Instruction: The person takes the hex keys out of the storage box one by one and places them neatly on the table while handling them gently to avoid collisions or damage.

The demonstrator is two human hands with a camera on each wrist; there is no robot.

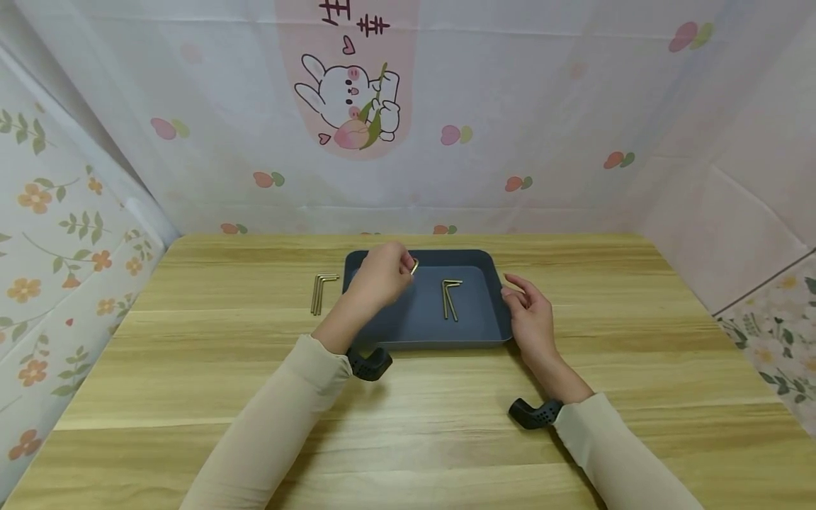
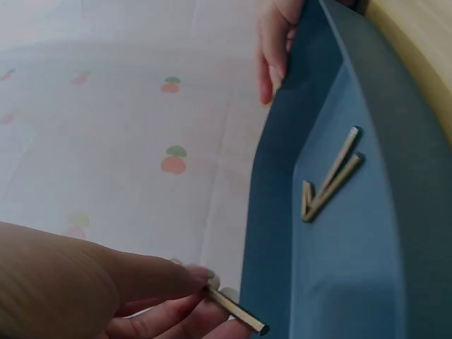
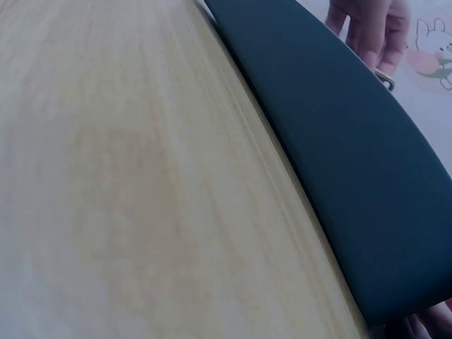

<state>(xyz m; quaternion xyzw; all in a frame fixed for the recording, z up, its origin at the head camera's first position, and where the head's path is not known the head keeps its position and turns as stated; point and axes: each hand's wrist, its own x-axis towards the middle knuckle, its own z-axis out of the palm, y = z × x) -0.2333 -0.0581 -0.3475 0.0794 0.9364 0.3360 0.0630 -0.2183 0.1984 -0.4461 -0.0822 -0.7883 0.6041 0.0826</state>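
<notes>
Over the left part of a blue-grey tray, the left hand pinches a brass-coloured L-shaped key between thumb and fingers; in the left wrist view the key points away from the fingertips of the left hand. Two similar keys lie in the tray, their bent ends close together and their long arms spread apart. At the tray's right edge is the right hand, its fingers partly bent and its thumb at the rim; the right wrist view shows mostly the tray's outer wall.
Several L-shaped keys lie side by side on the wooden table, left of the tray. Behind the table hangs a pale cloth with a rabbit print, and a floral cloth covers the left side.
</notes>
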